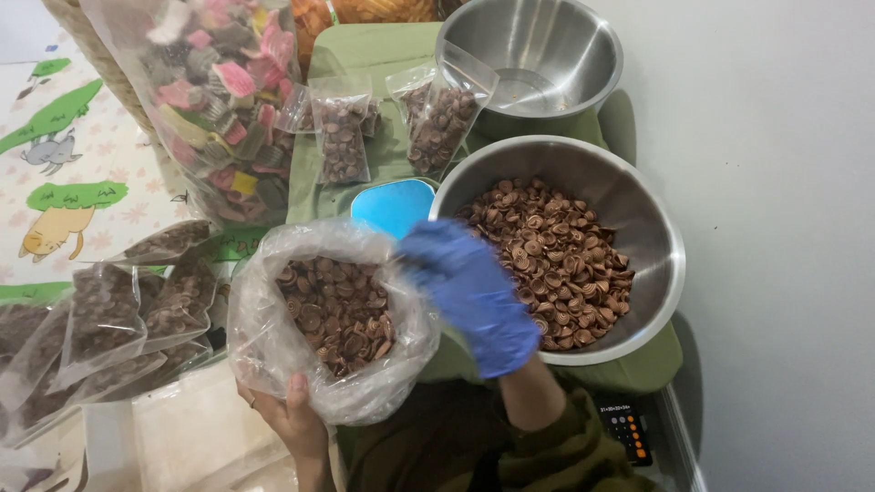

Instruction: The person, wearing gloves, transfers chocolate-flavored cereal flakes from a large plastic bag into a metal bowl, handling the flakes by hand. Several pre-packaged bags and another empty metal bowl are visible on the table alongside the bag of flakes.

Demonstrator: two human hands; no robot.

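The clear plastic bag [301,364] sits low in the middle of the view, its mouth rolled open and about half full of small brown spiral snacks [339,314]. The bare left hand [292,419] cups the bag from below at its near side, thumb pressed up against the plastic and the fingers closed round its bottom. The right hand [469,292], in a blue glove, hangs over the bag's right rim, between the bag and the big steel bowl [661,246]; it is blurred, the fingers curled downward, and whether they hold any snacks cannot be told.

The bowl stands just right of the bag on a green cloth [365,55] and holds a heap of the same brown spirals. Behind it stands a second steel bowl [547,46], nearly bare inside. Between bag and bowl, just beyond the glove, lies a blue lid-like piece [390,206]. Further back on the cloth stand two small filled pouches [342,137], one upright and one tilted against the far bowl.

At the upper left a large bag of pink, grey and yellow sweets [219,100] leans in. To the left lie several filled, flat pouches [109,319] in a pile, over a mat printed with cartoon animals [64,173]. A calculator [624,428] lies near the right sleeve [565,451].
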